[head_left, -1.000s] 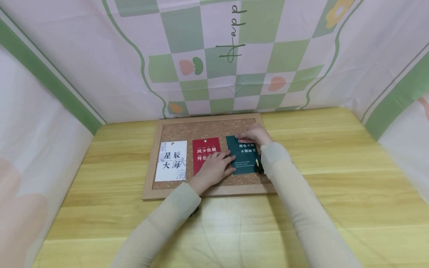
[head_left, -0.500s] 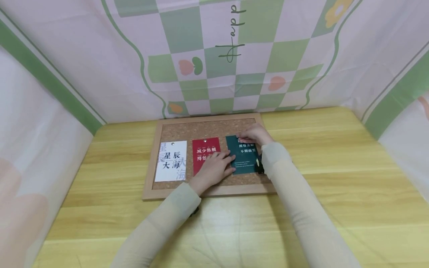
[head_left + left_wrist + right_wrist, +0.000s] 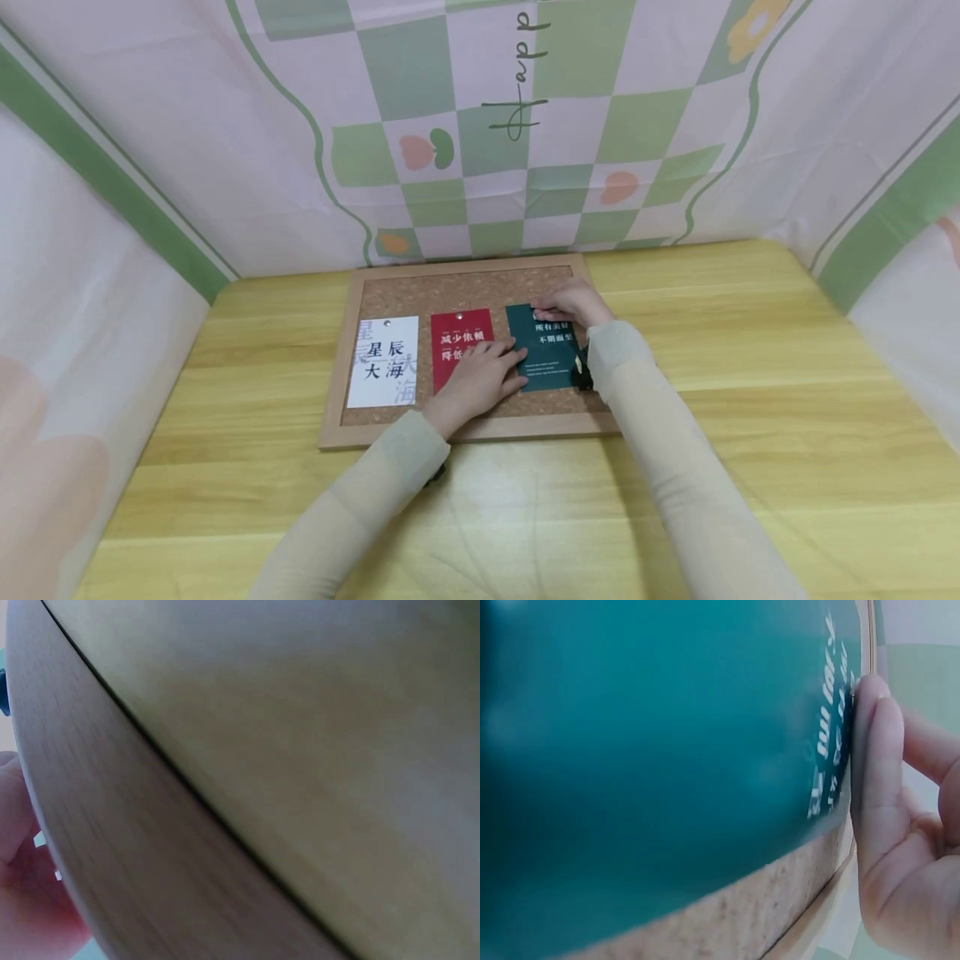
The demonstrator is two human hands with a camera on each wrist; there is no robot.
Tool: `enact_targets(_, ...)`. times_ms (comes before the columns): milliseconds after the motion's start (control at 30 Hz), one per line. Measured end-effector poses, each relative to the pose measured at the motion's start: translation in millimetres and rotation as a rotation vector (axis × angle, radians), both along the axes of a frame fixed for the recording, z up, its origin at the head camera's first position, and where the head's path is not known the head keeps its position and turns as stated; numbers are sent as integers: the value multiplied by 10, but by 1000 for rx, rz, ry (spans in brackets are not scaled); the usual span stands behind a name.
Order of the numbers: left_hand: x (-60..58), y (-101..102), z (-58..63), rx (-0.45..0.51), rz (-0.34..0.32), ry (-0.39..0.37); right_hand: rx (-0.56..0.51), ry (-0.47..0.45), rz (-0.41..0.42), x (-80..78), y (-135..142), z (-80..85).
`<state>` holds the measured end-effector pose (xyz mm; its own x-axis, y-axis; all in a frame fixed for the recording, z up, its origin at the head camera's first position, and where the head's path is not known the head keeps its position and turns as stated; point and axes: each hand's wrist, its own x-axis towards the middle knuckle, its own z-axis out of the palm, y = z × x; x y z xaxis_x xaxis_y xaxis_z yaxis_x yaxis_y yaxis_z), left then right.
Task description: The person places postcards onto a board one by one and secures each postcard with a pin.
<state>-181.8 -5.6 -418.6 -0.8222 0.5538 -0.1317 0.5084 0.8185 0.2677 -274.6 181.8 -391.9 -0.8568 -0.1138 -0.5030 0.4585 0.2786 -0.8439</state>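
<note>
A green card point(image 3: 547, 367) with white lettering lies on the right part of a wood-framed cork board point(image 3: 420, 292). My left hand point(image 3: 480, 375) rests spread across the red card's point(image 3: 442, 333) lower right, its fingertips on the green card's left edge. At the green card's top edge is my right hand point(image 3: 573, 302), pressing with its fingertips and hiding that spot. The right wrist view shows straight fingers point(image 3: 885, 761) against the card. Part of the left hand point(image 3: 30, 877) appears beyond the board's frame in the left wrist view.
A white card point(image 3: 382, 367) is pinned at the board's left, a silver pin head point(image 3: 387, 322) near its top. Another pin head point(image 3: 460, 316) tops the red card. Yellow wood table point(image 3: 750, 375) surrounds the board, and a patterned cloth point(image 3: 487, 150) hangs behind it.
Both hands stay at the same spots on the board. My right fingers shift very slightly rightward at the green card's top edge.
</note>
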Motion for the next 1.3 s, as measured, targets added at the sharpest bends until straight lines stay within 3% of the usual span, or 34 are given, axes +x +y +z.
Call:
enact_targets(500,2,-5,-1,-3,2,-8,-39,-101,-3,-1,37,6)
enact_targets(1167,-8,0,9,-7,-4,7,31,-113,-54,4,-13,78)
enact_targets(1300,3,-3,13,-7,-3,3,64,-73,-38,17,-14,58)
